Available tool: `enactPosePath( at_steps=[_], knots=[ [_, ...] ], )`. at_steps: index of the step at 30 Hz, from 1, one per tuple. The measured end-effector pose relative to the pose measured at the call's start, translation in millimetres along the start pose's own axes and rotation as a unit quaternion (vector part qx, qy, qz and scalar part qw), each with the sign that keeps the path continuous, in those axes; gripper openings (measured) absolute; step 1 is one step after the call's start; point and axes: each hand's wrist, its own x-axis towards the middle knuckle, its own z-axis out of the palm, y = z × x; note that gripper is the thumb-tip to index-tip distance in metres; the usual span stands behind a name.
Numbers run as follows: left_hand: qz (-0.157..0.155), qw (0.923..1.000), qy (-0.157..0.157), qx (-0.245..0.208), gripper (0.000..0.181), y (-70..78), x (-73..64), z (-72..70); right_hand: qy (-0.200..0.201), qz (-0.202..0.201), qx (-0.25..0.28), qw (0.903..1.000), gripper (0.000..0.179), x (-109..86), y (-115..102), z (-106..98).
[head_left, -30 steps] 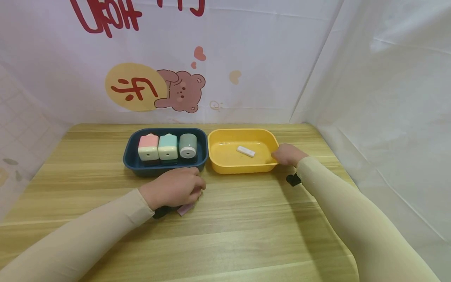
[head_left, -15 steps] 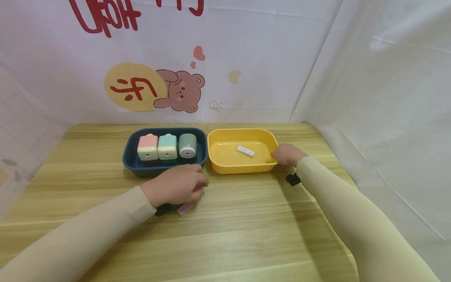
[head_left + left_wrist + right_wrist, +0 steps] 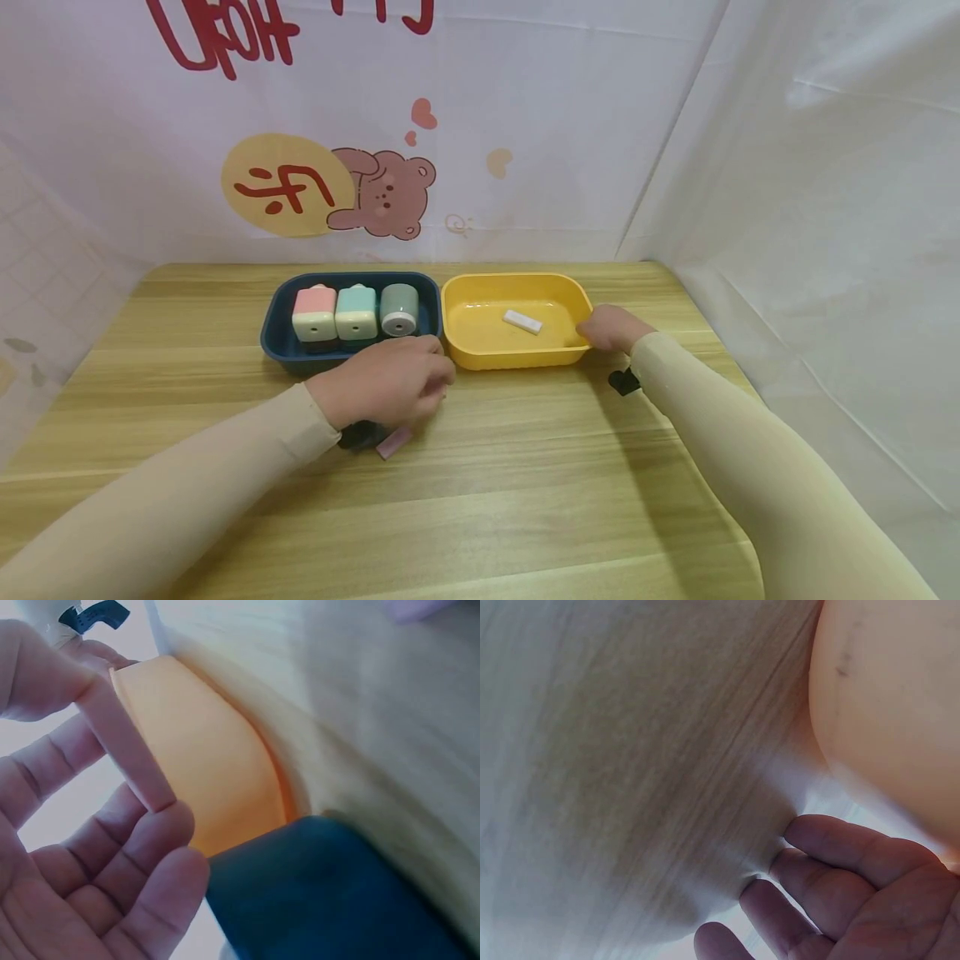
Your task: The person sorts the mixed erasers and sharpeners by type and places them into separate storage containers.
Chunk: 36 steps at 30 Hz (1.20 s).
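Note:
My left hand [image 3: 386,379] is above the table, just in front of the dark blue tub [image 3: 303,364]. In the left wrist view, thumb and fingertips pinch a small flat pink bar [image 3: 129,750] by its ends. Below that hand, a mauve bar [image 3: 393,443] lies on the table. My right hand [image 3: 617,328] grips the right rim of the yellow tub [image 3: 517,361]; in the right wrist view its fingers [image 3: 817,885] hang down outside the tub wall, and the thumb is out of sight. Inside the yellow tub rests a white bar [image 3: 522,322].
The blue tub holds a pink-and-cream block-shaped container [image 3: 314,315], a teal-and-cream one [image 3: 357,315] and a grey-green round one [image 3: 399,310]. Both tubs stand side by side at the table's back. Behind them hangs a white printed cloth [image 3: 540,125].
My left hand has lifted and moved a little to the right and away from me, the pink bar in its fingers. The right hand and both tubs have stayed put.

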Motion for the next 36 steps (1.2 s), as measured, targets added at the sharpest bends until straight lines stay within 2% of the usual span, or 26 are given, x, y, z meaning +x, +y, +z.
enactPosePath(
  at_steps=[8,12,23,30,36],
  knots=[
    [0.006,0.9998,0.015,0.009,0.007,4.8,11.4,-12.5,0.001,-0.004,-0.003,1.0000,0.027,0.7,0,0],
    [0.002,0.9997,0.021,0.015,0.015,6.1,18.4,-18.4,0.002,-0.004,-0.006,1.0000,0.027,1.4,1,0],
    [0.014,0.9993,0.034,-0.001,0.016,2.8,44.1,-29.8,0.001,-0.002,-0.003,1.0000,0.027,0.4,0,0],
    [0.000,0.9997,0.023,0.004,0.016,-0.2,59.8,-34.3,0.000,0.001,-0.001,1.0000,0.026,2.4,1,1],
    [0.001,0.9998,0.017,0.008,0.019,-3.6,71.1,-36.5,0.001,-0.005,-0.006,1.0000,0.027,2.3,2,2]
  ],
)
